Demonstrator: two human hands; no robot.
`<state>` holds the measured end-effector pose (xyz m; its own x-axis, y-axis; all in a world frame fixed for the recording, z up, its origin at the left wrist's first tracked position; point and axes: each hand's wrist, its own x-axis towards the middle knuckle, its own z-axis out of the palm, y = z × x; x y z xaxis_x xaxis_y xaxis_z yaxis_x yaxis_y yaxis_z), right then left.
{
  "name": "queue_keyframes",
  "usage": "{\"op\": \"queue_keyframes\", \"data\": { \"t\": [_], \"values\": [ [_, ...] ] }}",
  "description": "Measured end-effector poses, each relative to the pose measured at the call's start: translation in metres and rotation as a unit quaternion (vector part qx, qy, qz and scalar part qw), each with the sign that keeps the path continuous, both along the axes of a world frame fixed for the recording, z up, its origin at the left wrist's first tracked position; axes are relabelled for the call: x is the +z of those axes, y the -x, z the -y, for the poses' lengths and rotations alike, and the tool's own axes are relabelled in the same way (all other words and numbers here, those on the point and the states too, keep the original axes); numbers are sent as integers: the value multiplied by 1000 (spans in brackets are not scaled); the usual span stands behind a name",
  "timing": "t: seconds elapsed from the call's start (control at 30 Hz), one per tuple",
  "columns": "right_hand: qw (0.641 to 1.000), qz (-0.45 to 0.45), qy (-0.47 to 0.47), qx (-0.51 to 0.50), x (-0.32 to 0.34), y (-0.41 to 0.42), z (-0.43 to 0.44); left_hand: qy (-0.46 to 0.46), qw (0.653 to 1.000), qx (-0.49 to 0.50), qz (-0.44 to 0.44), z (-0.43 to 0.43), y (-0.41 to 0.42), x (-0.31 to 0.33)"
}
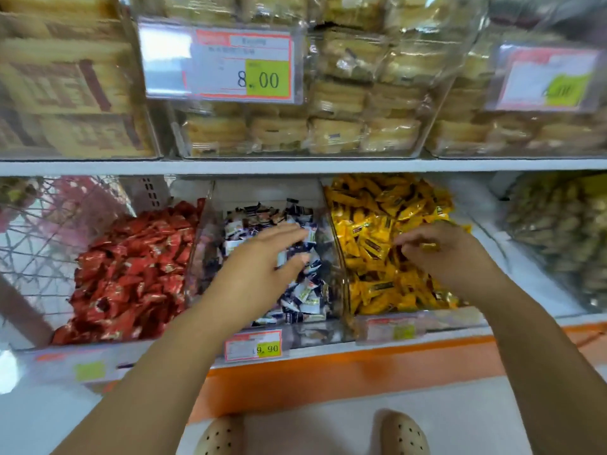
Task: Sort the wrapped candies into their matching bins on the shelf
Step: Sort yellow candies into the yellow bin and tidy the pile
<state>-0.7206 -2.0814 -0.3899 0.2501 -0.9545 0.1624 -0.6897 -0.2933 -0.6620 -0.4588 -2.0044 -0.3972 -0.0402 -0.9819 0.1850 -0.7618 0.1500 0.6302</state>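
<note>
Three clear bins stand side by side on the lower shelf. The left bin holds red wrapped candies (131,277), the middle bin blue and white wrapped candies (305,290), the right bin yellow wrapped candies (387,205). My left hand (262,257) hovers over the middle bin with fingers stretched out, holding nothing that I can see. My right hand (440,251) is over the yellow bin with its fingers curled down; a small gold-coloured piece (429,247) shows at its fingers, and I cannot tell whether it is held.
Above, clear boxes of packed biscuits (335,133) carry a price tag reading 8.00 (218,60). A wire basket (39,231) sits far left, and a bin of greenish wrapped sweets (565,238) far right. The orange shelf edge (361,366) runs below the bins.
</note>
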Motion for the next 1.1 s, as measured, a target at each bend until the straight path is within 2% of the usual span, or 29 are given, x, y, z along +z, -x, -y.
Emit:
{"op": "queue_keyframes", "data": {
  "t": [0.07, 0.17, 0.23, 0.37, 0.47, 0.57, 0.63, 0.67, 0.77, 0.9, 1.1],
  "values": [
    [998, -61, -12, 32, -5, 16, -2, -23, 998, -54, 12, 7, 27, -6],
    [972, -218, -69, 60, -25, 12, -11, -26, 993, -108, 30, 18, 55, -15],
    [964, -253, -44, 69, -41, 7, -8, -17, 990, -118, 69, 27, 65, -21],
    [965, -257, 43, 15, -55, 16, 13, 0, 981, -119, 152, 41, 80, -28],
    [972, -229, 40, 25, -52, 19, 24, 38, 971, -107, 211, 49, 94, -27],
    [992, -90, -59, 61, -20, 37, 22, 60, 959, -107, 255, 52, 106, -26],
    [995, -3, -93, 33, 4, 59, 15, 76, 954, -123, 262, 54, 111, -25],
    [995, 13, -96, 3, 13, 71, 12, 79, 954, -136, 254, 56, 115, -24],
    [989, -41, -126, -70, 17, 93, 2, 57, 949, -174, 255, 58, 137, -25],
    [970, -167, -166, -60, -4, 89, 2, 15, 931, -193, 310, 62, 161, -38],
    [972, -194, -130, -30, -15, 88, 14, -13, 926, -168, 338, 66, 163, -39]
  ]
}}
